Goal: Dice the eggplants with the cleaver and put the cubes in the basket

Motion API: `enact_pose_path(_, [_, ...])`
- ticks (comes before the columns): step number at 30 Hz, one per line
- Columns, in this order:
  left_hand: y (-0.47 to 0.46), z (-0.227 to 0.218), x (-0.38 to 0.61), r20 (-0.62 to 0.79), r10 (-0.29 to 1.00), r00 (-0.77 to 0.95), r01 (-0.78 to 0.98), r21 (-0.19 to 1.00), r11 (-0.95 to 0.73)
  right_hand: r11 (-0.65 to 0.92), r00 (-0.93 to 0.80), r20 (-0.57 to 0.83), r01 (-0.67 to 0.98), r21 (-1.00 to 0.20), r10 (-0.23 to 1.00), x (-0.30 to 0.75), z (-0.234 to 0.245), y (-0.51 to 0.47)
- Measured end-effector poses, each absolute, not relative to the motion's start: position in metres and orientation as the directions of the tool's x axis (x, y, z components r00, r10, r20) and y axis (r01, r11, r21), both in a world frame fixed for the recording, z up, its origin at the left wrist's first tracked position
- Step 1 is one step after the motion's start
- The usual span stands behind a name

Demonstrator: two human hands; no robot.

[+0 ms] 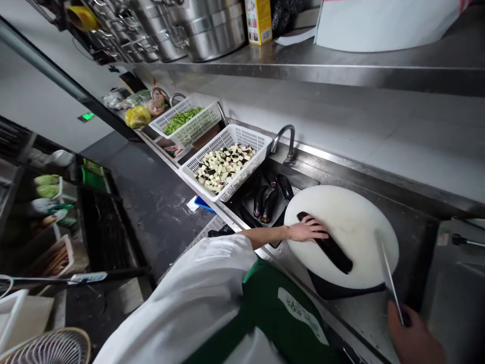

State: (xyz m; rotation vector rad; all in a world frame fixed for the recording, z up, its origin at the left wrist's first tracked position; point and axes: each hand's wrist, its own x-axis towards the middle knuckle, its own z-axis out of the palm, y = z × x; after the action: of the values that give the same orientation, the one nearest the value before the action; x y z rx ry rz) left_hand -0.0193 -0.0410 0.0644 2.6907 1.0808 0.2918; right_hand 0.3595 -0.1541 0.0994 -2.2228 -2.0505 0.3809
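Note:
A long dark eggplant [335,253] lies across the round white cutting board [356,217]. My left hand [308,230] rests on its upper part, fingers spread over the skin. At the lower right, my right hand [413,331] is closed around the handle of a knife [387,270]. The blade points up over the board's right side, apart from the eggplant. Several whole eggplants [270,202] lie in the sink left of the board. Beyond them, a white basket [242,188] holds cut eggplant cubes [225,164].
A faucet [290,141] curves over the sink behind the board. Farther left stands another white basket [197,132] with chopped green vegetables [182,120]. A steel shelf [341,76] with pots [215,30] runs overhead. Vegetable crates [64,253] stand across the floor at left.

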Motion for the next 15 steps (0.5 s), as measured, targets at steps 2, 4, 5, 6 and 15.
enact_pose_path(2, [-0.047,0.061,-0.032,0.105,0.672,0.733,0.621,0.300,-0.724,-0.101,0.076,-0.139,0.979,-0.176,0.987,0.335,0.111,-0.147])
enact_pose_path(4, [-0.045,0.055,-0.041,0.126,0.684,0.718,0.626,0.313,-0.714,0.028,-0.048,-0.175,0.993,-0.116,0.983,0.310,0.121,-0.137])
enact_pose_path(5, [-0.044,0.050,-0.045,0.149,0.671,0.726,0.609,0.313,-0.729,0.070,-0.086,-0.192,0.993,-0.092,0.978,0.300,0.124,-0.131])
enact_pose_path(6, [-0.042,0.045,-0.047,0.189,0.664,0.723,0.596,0.315,-0.739,0.102,-0.115,-0.216,0.992,-0.073,0.970,0.290,0.126,-0.126])
enact_pose_path(15, [-0.058,0.015,-0.050,0.434,0.814,0.387,0.747,0.370,-0.552,0.264,-0.251,-0.405,0.964,-0.022,0.879,0.260,0.133,-0.120])
